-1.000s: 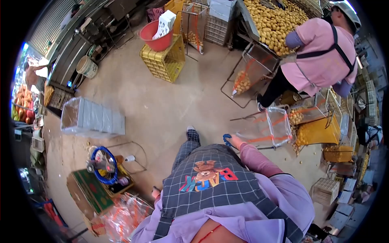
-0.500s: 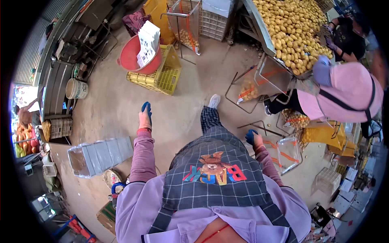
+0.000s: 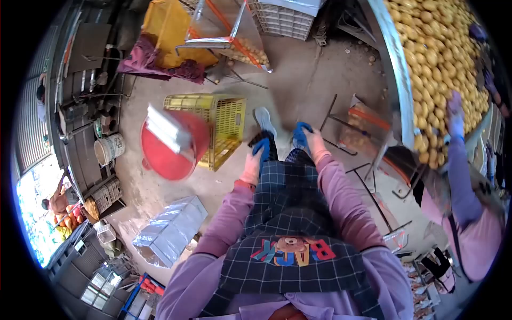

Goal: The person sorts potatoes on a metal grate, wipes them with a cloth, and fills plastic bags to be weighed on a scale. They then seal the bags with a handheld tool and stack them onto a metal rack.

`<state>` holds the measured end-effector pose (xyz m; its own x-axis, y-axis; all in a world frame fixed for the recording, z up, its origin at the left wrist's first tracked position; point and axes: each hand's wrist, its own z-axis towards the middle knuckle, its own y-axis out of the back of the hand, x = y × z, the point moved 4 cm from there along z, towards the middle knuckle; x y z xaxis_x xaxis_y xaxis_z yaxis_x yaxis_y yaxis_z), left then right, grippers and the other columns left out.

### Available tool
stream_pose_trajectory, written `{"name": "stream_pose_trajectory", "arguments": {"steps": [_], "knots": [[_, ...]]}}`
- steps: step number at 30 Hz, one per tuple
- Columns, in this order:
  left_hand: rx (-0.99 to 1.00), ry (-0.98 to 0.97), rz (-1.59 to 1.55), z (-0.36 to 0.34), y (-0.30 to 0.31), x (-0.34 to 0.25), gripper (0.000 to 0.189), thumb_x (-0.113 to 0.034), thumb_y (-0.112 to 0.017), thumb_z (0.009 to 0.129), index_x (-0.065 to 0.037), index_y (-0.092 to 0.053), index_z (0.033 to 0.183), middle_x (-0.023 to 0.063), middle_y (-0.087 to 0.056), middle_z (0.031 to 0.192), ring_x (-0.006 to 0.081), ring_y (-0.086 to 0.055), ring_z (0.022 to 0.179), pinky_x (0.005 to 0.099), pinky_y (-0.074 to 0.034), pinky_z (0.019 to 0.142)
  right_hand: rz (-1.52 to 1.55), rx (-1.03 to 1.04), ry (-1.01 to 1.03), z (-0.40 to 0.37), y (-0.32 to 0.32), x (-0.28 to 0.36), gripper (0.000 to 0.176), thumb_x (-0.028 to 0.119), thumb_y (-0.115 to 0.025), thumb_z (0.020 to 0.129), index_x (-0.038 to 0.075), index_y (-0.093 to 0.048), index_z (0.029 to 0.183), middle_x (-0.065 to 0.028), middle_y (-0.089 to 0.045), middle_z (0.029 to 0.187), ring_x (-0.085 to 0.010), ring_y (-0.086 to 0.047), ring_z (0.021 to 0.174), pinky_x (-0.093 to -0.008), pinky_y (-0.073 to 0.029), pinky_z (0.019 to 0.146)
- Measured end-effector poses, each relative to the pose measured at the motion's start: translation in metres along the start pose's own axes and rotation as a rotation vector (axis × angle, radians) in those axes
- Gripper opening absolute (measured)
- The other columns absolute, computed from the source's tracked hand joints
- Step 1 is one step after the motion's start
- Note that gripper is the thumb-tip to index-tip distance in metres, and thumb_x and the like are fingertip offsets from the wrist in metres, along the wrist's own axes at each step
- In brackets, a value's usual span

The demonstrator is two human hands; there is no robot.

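Note:
My left hand, in a blue glove, hangs in front of my left thigh with loosely bent fingers and nothing visible in it. Near my other thigh is my right hand, also blue-gloved, its fingers curled loosely and no object showing in it. Ahead on the left, a red basin overlaps a yellow plastic crate in my view. A white stack of sheets, blurred, shows in the basin. My checked apron covers my front.
A metal-edged bin of potatoes stands at right, with a co-worker's gloved hand over it. Metal stands hold net-fronted bags. A plastic-covered box lies left; a white bucket sits beyond. A yellow sack is ahead.
I have stepped forward; the basin, crate and potato bin look closer. Both hands have swung inward to my thighs. The co-worker's arm now reaches over the potatoes.

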<state>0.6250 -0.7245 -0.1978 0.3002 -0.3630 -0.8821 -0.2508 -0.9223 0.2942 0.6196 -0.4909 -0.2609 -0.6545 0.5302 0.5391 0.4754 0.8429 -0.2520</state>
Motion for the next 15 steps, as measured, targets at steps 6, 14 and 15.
{"name": "stream_pose_trajectory", "arguments": {"steps": [6, 14, 15], "knots": [[-0.159, 0.101, -0.262, 0.293, -0.043, 0.182, 0.025, -0.023, -0.056, 0.086, -0.004, -0.060, 0.101, 0.0051, -0.060, 0.084, 0.0152, -0.056, 0.073, 0.0274, -0.045, 0.066, -0.185, 0.167, 0.039, 0.178, -0.021, -0.024, 0.033, 0.020, -0.056, 0.090, 0.001, -0.057, 0.116, -0.0124, -0.065, 0.100, -0.0234, -0.064, 0.088, -0.0315, -0.050, 0.075], [-0.749, 0.308, -0.938, 0.549, -0.025, 0.392, 0.021, -0.036, -0.052, 0.087, -0.016, -0.057, 0.093, 0.0032, -0.056, 0.089, 0.0168, -0.054, 0.079, 0.0327, -0.044, 0.069, -1.370, 0.274, 0.220, 0.431, 0.000, -0.081, 0.043, 0.029, -0.058, 0.082, 0.011, -0.053, 0.120, -0.0162, -0.060, 0.109, -0.0335, -0.057, 0.100, -0.0416, -0.045, 0.086], [-0.818, 0.149, -0.932, 0.569, -0.016, 0.416, 0.026, -0.038, -0.051, 0.087, -0.016, -0.057, 0.099, 0.0048, -0.057, 0.100, 0.0193, -0.055, 0.089, 0.0349, -0.046, 0.077, -1.376, 0.288, 0.227, 0.455, 0.004, -0.090, 0.043, 0.029, -0.058, 0.082, 0.011, -0.053, 0.120, -0.0162, -0.060, 0.109, -0.0335, -0.057, 0.100, -0.0416, -0.045, 0.086]]}}
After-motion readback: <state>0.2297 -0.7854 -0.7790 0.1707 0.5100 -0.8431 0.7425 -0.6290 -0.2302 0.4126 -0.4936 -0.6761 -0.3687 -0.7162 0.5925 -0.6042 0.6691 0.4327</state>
